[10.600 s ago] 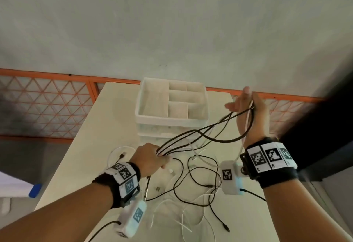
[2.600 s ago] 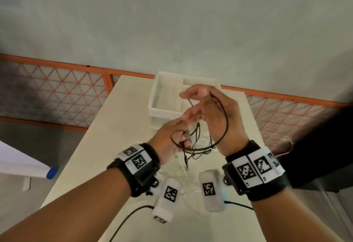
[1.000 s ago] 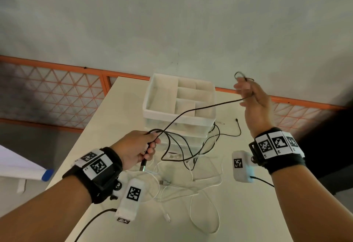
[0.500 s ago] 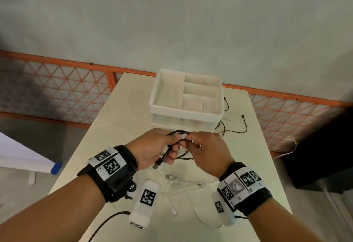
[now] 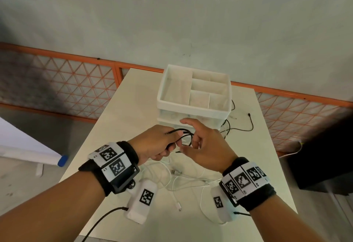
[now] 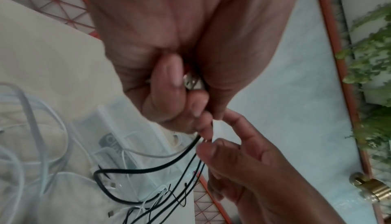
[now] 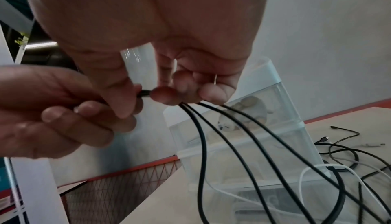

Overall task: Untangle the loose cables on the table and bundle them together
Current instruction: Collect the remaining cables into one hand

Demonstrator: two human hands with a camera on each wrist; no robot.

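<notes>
Two hands meet just above the table (image 5: 114,119), close together. Nearest, white cables (image 5: 183,182) lie loose on the tabletop beneath the wrists. The left hand (image 5: 154,144) curls its fingers tight round gathered loops of black cable (image 5: 183,136), a metal plug showing inside the fist. The right hand (image 5: 206,150) pinches the same strands with bent fingertips, index finger raised. Beyond them stands a white organizer box (image 5: 193,108), more black cable trailing beside it.
</notes>
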